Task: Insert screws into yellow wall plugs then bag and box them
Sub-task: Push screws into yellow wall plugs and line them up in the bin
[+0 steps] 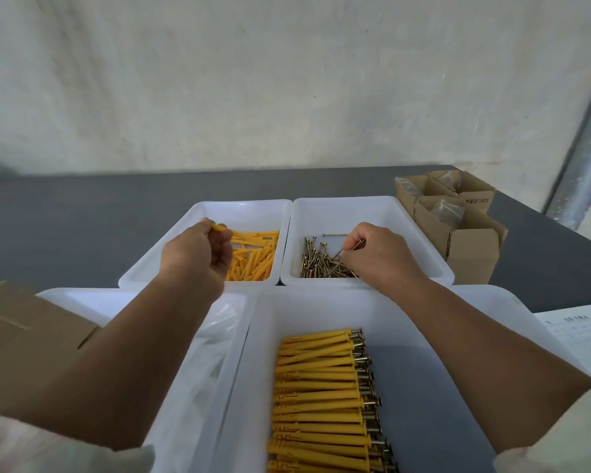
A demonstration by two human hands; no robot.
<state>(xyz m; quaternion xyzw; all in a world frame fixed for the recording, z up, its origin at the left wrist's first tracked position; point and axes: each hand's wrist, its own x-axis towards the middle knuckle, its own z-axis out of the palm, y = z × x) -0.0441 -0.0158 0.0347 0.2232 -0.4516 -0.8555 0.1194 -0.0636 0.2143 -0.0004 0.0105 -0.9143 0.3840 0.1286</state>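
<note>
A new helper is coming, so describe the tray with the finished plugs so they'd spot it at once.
On the dark grey table, four white trays sit in two rows. Go to the near row, right side: that white tray. Unlike the far trays of loose yellow plugs and loose screws, it holds assembled plugs stacked neatly, each with a screw head sticking out.

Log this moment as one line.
left hand: holds yellow plug | right hand: pinches screw | assembled plugs: rowed in near tray
</note>
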